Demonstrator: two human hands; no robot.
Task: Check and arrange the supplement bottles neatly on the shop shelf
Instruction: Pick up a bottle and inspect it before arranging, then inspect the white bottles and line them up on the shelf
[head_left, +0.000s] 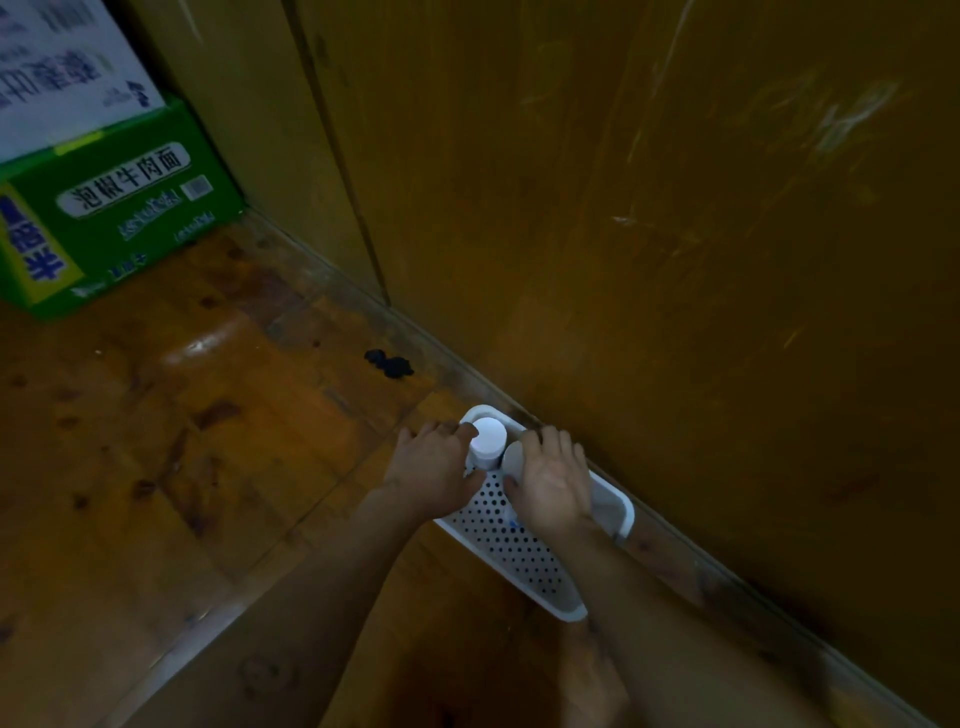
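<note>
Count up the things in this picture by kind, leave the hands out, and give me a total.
white bottles: 2
white perforated basket: 1
cartons, one green and one white: 2
black lump on the floor: 1
Total: 6

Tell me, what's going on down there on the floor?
A person reaches both hands into a white perforated plastic basket on the wooden floor, against a brown wooden cabinet. The left hand grips a white-capped white plastic bottle; the right hand holds a grey-capped bottle beside it. Both bottles stand upright at the basket's far end.
</note>
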